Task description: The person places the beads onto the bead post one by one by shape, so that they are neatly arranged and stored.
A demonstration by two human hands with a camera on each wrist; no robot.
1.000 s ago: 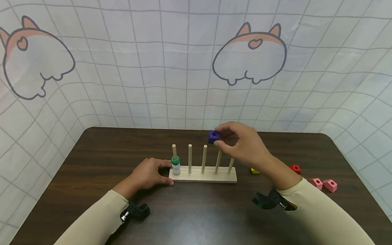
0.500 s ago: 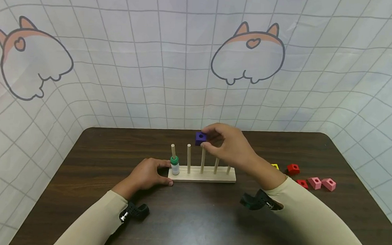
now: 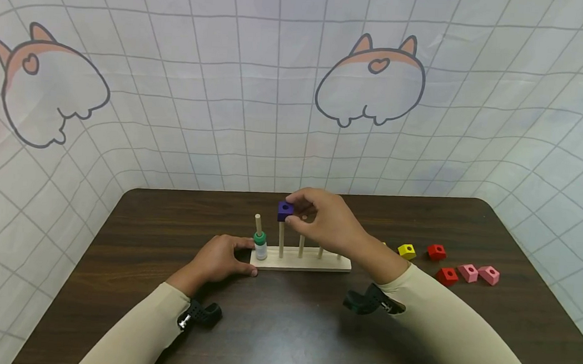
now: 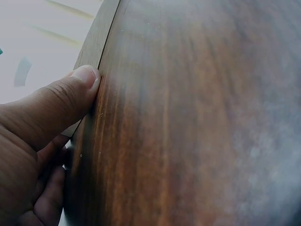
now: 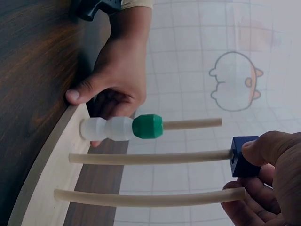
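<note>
My right hand (image 3: 326, 220) pinches a purple cube bead (image 3: 285, 211) between thumb and fingers. In the right wrist view the bead (image 5: 245, 157) sits right at the tip of the second peg (image 5: 150, 157), its hole lined up with the peg. My left hand (image 3: 222, 257) grips the left end of the wooden peg stand (image 3: 301, 265), the thumb on its front edge. On the leftmost peg, two white beads (image 5: 106, 129) are stacked under a green bead (image 5: 147, 126). The left wrist view shows the left thumb (image 4: 70, 96) against the stand's edge.
Right of the stand lie a yellow bead (image 3: 407, 251), red beads (image 3: 436, 252) and pink beads (image 3: 468, 272) on the dark wooden table (image 3: 292, 327). Another yellow bead is mostly hidden behind the right wrist. A white gridded cloth (image 3: 257, 91) hangs behind the table.
My right hand has carried the purple bead leftward, from over the right-hand pegs to the second peg, lowering it a little. The left hand stays on the stand.
</note>
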